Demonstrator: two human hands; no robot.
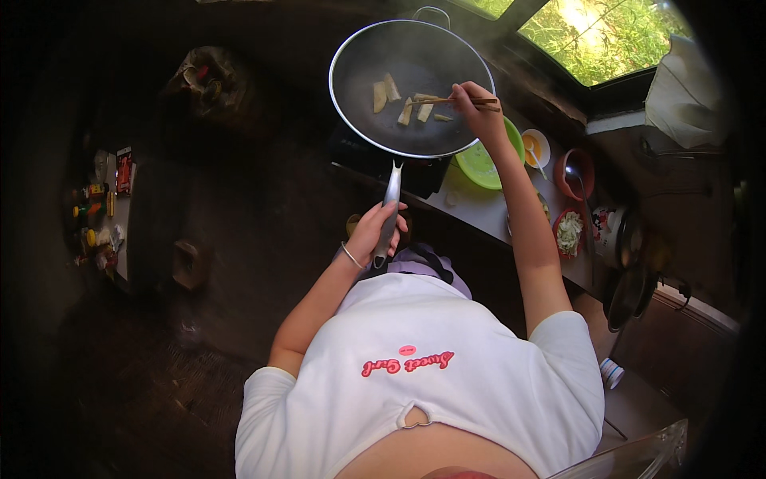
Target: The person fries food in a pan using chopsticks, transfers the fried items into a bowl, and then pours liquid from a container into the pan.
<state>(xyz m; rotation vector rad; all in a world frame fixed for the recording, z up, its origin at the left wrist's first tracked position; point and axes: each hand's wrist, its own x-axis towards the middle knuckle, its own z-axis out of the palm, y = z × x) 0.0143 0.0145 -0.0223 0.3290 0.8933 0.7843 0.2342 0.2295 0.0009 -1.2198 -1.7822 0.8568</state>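
Observation:
My left hand point(378, 230) is closed around the grey handle point(391, 206) of a large dark frying pan point(359, 129) with a silver rim. In my right hand point(477, 111), over the pan's right side, is a pair of wooden chopsticks point(440, 102); their tips are among pale, yellowish food strips point(425, 112). Two further strips point(379, 97) lie apart from these, left of the pan's middle. Whether the tips grip a strip cannot be told. Steam hangs above the pan. Beneath it is a black cooker point(419, 179), partly hidden by the pan.
Right of the pan, a counter point(479, 212) holds a green basin point(479, 169), a bowl of orange liquid with a spoon point(534, 149), a red bowl with a ladle point(574, 173) and a bowl of pale cut vegetables point(570, 233). A window point(604, 36) is beyond. Bottles stand far left.

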